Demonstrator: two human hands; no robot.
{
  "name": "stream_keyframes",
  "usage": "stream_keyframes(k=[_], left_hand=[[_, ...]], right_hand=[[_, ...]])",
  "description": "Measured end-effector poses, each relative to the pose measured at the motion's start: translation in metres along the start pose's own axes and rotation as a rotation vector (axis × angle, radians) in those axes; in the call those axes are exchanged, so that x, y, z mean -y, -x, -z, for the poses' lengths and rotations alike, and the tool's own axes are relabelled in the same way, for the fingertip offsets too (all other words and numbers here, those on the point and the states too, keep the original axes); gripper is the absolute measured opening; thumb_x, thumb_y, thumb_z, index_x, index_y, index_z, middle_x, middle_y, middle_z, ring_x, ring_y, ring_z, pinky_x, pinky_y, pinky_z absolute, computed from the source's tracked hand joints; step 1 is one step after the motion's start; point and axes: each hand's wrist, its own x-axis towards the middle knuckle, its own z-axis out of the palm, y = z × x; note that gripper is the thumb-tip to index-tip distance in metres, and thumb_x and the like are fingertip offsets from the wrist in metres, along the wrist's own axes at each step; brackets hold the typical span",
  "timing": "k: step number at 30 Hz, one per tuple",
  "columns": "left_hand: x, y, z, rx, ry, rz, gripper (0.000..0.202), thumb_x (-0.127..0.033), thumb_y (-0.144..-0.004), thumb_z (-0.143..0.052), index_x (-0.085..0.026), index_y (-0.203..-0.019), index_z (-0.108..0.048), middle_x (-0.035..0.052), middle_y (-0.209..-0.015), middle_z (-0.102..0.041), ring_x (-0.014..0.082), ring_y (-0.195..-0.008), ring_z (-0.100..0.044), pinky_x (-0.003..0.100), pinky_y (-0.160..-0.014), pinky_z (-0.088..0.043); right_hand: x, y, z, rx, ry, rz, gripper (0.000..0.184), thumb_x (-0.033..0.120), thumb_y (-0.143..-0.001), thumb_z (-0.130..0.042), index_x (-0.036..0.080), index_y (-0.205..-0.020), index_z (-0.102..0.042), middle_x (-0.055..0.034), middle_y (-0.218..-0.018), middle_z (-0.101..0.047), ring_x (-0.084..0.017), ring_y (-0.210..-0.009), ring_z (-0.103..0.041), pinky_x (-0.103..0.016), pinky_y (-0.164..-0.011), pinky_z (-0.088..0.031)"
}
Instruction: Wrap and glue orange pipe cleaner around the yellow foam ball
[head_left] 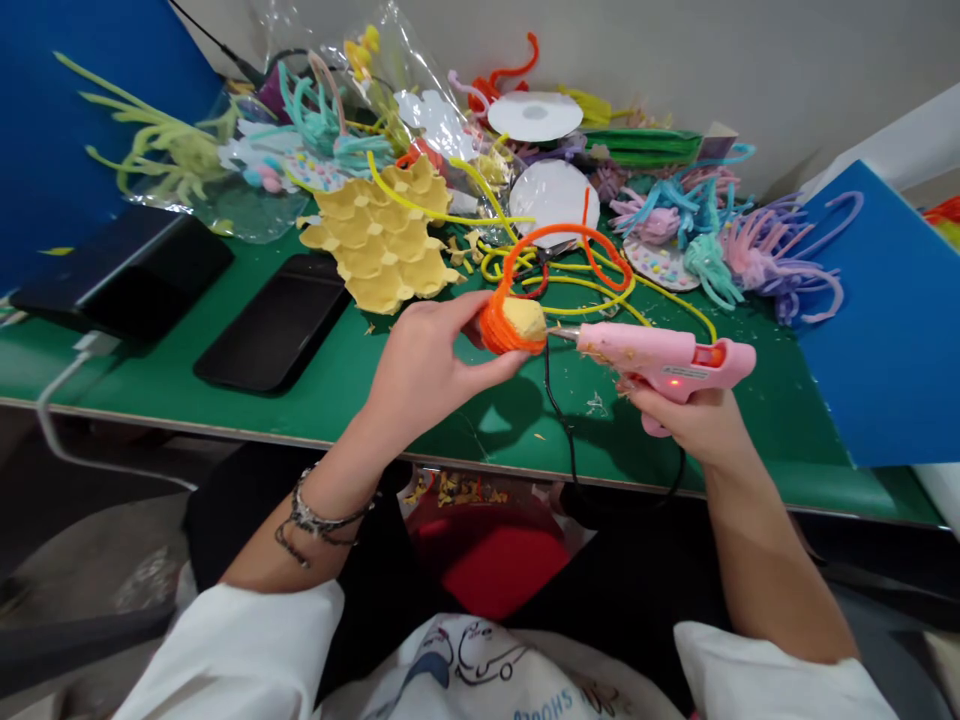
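Between the thumb and fingers of my left hand (427,365) is a yellow egg carton cup (525,318), its side wrapped with orange pipe cleaner (496,328). A loose orange end loops up and over to the right. My right hand (694,415) grips a pink hot glue gun (637,345) by its handle, with a small red light glowing on its side. The gun's metal nozzle (564,332) points left and is at the cup's right edge; whether it touches I cannot tell. Yellow pipe cleaners (577,295) lie coiled behind the cup.
A torn yellow egg carton (386,240) lies behind my left hand. Left of it are a black phone (274,322) and a black box-shaped device (124,270) with a white cable. White discs (553,195) and colourful pipe cleaner pieces (694,215) crowd the back. A blue board (892,330) stands right. The glue gun's black cord (568,425) hangs over the edge.
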Motion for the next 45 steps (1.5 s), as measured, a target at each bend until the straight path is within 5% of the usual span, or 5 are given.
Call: stream_keyframes(k=[11, 20, 27, 35, 45], left_hand=[[0.02, -0.004, 0.003, -0.017, 0.31, 0.077, 0.052, -0.04, -0.075, -0.069, -0.018, -0.121, -0.061, 0.0082, -0.109, -0.073, 0.0201, -0.093, -0.069, 0.031, -0.081, -0.058], [0.026, -0.001, -0.005, 0.115, 0.516, 0.077, 0.06, -0.057, -0.077, -0.068, -0.02, -0.122, -0.057, 0.0112, -0.122, -0.067, 0.0216, -0.106, -0.068, 0.029, -0.085, -0.059], [0.018, 0.003, -0.007, 0.259, 0.522, 0.03, 0.051, -0.042, -0.076, -0.07, -0.017, -0.118, -0.056, 0.0104, -0.109, -0.072, 0.0191, -0.092, -0.07, 0.031, -0.085, -0.058], [0.019, 0.007, -0.004, 0.274, 0.49, 0.038, 0.049, -0.039, -0.076, -0.068, -0.017, -0.118, -0.055, 0.0093, -0.108, -0.072, 0.0175, -0.089, -0.069, 0.029, -0.083, -0.057], [0.03, 0.018, -0.001, 0.305, 0.489, 0.133, 0.055, -0.042, -0.073, -0.069, -0.016, -0.119, -0.053, 0.0096, -0.112, -0.07, 0.019, -0.093, -0.068, 0.031, -0.088, -0.055]], right_hand=[[-0.042, -0.03, 0.051, 0.065, 0.279, 0.219, 0.028, 0.042, -0.067, -0.073, 0.02, -0.075, -0.059, -0.0005, -0.069, -0.062, -0.015, -0.062, -0.055, -0.027, -0.055, -0.044], [-0.064, -0.055, 0.048, 0.041, 0.62, 0.252, 0.026, 0.041, -0.071, -0.065, 0.021, -0.077, -0.05, -0.0002, -0.072, -0.055, -0.015, -0.062, -0.05, -0.027, -0.056, -0.038], [-0.046, -0.05, 0.083, 0.228, 0.835, 0.364, 0.051, 0.043, -0.077, -0.065, 0.016, -0.12, -0.06, -0.0138, -0.115, -0.059, -0.031, -0.107, -0.059, -0.04, -0.091, -0.046], [-0.037, -0.044, 0.074, 0.32, 0.777, 0.328, 0.044, 0.047, -0.082, -0.061, 0.016, -0.112, -0.065, -0.0113, -0.104, -0.07, -0.026, -0.091, -0.066, -0.034, -0.077, -0.048], [-0.059, -0.06, 0.049, 0.091, 0.493, 0.141, 0.025, 0.035, -0.072, -0.058, 0.016, -0.086, -0.067, -0.0062, -0.076, -0.069, -0.02, -0.065, -0.06, -0.03, -0.062, -0.046]])
